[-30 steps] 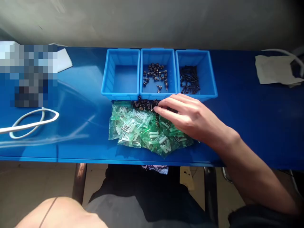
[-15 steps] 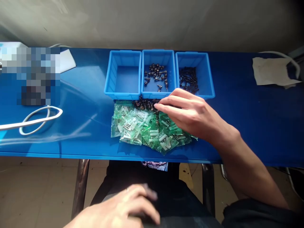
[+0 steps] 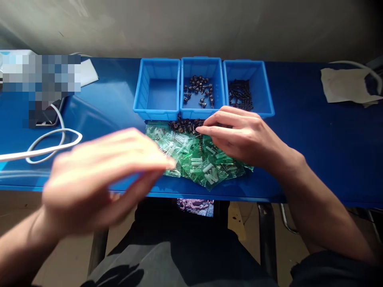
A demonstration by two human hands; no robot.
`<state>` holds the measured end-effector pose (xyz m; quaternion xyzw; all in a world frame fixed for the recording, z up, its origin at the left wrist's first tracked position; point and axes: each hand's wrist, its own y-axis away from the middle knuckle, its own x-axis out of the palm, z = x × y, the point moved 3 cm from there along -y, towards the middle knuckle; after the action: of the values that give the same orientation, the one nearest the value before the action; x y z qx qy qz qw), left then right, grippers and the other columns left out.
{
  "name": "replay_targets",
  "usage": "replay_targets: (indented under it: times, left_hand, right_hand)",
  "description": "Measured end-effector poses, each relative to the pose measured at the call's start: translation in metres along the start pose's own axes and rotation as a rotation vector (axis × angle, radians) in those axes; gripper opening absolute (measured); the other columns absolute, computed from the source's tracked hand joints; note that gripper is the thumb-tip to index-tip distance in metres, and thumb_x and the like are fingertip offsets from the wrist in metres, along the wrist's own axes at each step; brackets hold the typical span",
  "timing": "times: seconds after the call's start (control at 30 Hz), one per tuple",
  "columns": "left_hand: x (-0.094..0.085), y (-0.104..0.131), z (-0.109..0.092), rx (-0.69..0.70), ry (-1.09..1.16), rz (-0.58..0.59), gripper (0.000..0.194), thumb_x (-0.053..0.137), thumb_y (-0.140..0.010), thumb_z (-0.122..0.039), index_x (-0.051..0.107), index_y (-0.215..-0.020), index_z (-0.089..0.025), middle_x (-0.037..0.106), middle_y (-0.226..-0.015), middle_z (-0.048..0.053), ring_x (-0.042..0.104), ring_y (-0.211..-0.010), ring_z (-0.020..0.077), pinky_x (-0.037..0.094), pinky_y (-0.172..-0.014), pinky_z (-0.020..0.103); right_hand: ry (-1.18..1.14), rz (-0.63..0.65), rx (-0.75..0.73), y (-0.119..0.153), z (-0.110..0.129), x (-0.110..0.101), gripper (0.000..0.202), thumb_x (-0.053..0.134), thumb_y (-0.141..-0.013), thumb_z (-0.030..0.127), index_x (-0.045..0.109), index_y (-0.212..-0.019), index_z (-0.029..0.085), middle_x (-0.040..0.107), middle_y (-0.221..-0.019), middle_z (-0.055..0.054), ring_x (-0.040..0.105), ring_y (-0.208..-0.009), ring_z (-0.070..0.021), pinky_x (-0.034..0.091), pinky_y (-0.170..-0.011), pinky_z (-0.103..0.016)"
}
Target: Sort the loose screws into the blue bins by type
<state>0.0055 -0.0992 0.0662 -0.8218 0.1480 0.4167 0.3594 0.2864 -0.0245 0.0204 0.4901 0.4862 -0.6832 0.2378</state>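
Observation:
My right hand [image 3: 242, 133] rests over the green bags, with its fingers drawn together at a loose pile of dark hex-head screws [image 3: 181, 126]. What its fingertips pinch, if anything, is too small to make out. Blurred by motion, my left hand [image 3: 104, 175] hovers above the table's front edge, fingers stretched forward and nothing visible in it. Its fingertips cover part of the small clear green bags [image 3: 196, 169], which contain white plastic plugs and screws. Behind the pile, the middle blue bin [image 3: 201, 115] contains short hex-head screws [image 3: 199, 85].
A right blue bin [image 3: 265, 91] contains long dark screws [image 3: 239, 93]; the left blue bin [image 3: 157, 113] shows a bare floor. White cable [image 3: 56, 149] loops at left near a partly pixelated device [image 3: 55, 115]. Crumpled paper [image 3: 344, 85] lies far right. A lit screen [image 3: 196, 207] shows below the table edge.
My left hand has risen from over my lap to above the table edge and the bags' left side. My right hand stays at the screw pile. The view has shifted slightly.

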Motion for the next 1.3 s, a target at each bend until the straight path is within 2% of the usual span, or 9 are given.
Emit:
replay_targets:
  times: [0.1,0.23,0.37,0.5,0.6,0.83,1.13,1.23,1.3]
  left_hand:
    - [0.009,-0.066,0.024,0.095,-0.245,-0.141,0.013,0.066,-0.115,-0.034,0.078,-0.114,-0.031,0.083,-0.105,-0.003,0.081,-0.098,0.0210,0.072,-0.093,0.043]
    - [0.051,-0.106,0.049,0.111,-0.542,0.155,0.047,0.043,-0.122,-0.038,0.080,-0.101,-0.018,0.084,-0.115,0.008,0.082,-0.106,0.0302,0.072,-0.084,0.048]
    - [0.068,-0.089,0.062,0.239,-0.563,0.079,0.041,0.047,-0.123,-0.038,0.080,-0.117,-0.014,0.084,-0.126,0.012,0.084,-0.117,0.0343,0.075,-0.084,0.047]
    - [0.067,-0.067,0.075,0.372,-0.517,0.011,0.026,0.055,-0.120,-0.026,0.075,-0.134,-0.016,0.080,-0.143,0.010,0.078,-0.138,0.0324,0.076,-0.102,0.045]
    - [0.064,-0.064,0.081,0.407,-0.465,-0.038,0.020,0.061,-0.119,-0.022,0.075,-0.132,-0.017,0.081,-0.141,0.008,0.080,-0.135,0.0290,0.075,-0.106,0.042]
    - [0.067,-0.069,0.083,0.313,-0.417,-0.020,0.018,0.061,-0.120,-0.029,0.079,-0.120,-0.026,0.083,-0.137,0.003,0.082,-0.132,0.0268,0.076,-0.105,0.043]
    - [0.065,-0.067,0.082,0.395,-0.392,-0.016,0.020,0.063,-0.120,-0.030,0.074,-0.128,-0.015,0.081,-0.139,0.012,0.079,-0.134,0.0330,0.076,-0.104,0.050]
    - [0.065,-0.066,0.083,0.360,-0.356,0.022,0.020,0.065,-0.119,-0.029,0.074,-0.133,-0.018,0.079,-0.144,0.012,0.077,-0.139,0.0335,0.075,-0.109,0.053]
    - [0.064,-0.065,0.083,0.339,-0.336,0.021,0.020,0.067,-0.117,-0.028,0.074,-0.134,-0.022,0.078,-0.145,0.010,0.076,-0.142,0.0328,0.075,-0.112,0.052]
  right_hand:
    - [0.003,-0.055,0.002,0.001,0.000,0.001,0.025,0.059,-0.115,0.009,0.081,-0.126,0.015,0.081,-0.114,-0.012,0.075,-0.098,-0.0205,0.068,-0.082,-0.037]
    - [0.008,-0.087,0.002,0.001,0.004,0.001,0.018,0.065,-0.112,0.007,0.081,-0.118,0.010,0.079,-0.111,-0.015,0.075,-0.096,-0.0216,0.066,-0.078,-0.036]
    - [0.011,-0.071,-0.030,-0.001,0.006,0.001,0.013,0.066,-0.110,0.004,0.078,-0.110,0.010,0.080,-0.107,-0.014,0.076,-0.092,-0.0217,0.067,-0.081,-0.037]
    - [0.010,-0.024,-0.021,-0.002,0.006,0.001,0.014,0.066,-0.112,0.008,0.073,-0.102,0.015,0.081,-0.102,-0.009,0.078,-0.090,-0.0203,0.069,-0.084,-0.036]
    - [-0.054,-0.082,0.018,-0.001,0.008,-0.002,0.012,0.070,-0.111,0.009,0.073,-0.102,0.017,0.086,-0.108,-0.008,0.083,-0.096,-0.0209,0.071,-0.087,-0.036]
    - [-0.456,-0.349,0.363,0.000,0.010,-0.017,0.017,0.082,-0.104,0.010,0.078,-0.101,0.026,0.090,-0.109,-0.001,0.089,-0.106,-0.0220,0.077,-0.085,-0.034]
    - [-0.385,-0.232,0.312,-0.001,0.003,-0.007,0.010,0.078,-0.108,0.016,0.076,-0.101,0.023,0.088,-0.104,-0.001,0.086,-0.089,-0.0185,0.070,-0.072,-0.034]
    - [-0.373,-0.333,0.357,-0.001,0.002,-0.009,0.012,0.080,-0.107,0.019,0.077,-0.097,0.025,0.085,-0.097,-0.001,0.082,-0.085,-0.0192,0.071,-0.074,-0.038]
    - [-0.329,-0.506,0.473,0.002,-0.005,-0.013,0.010,0.084,-0.102,0.020,0.078,-0.097,0.026,0.084,-0.093,-0.002,0.080,-0.083,-0.0204,0.069,-0.069,-0.039]
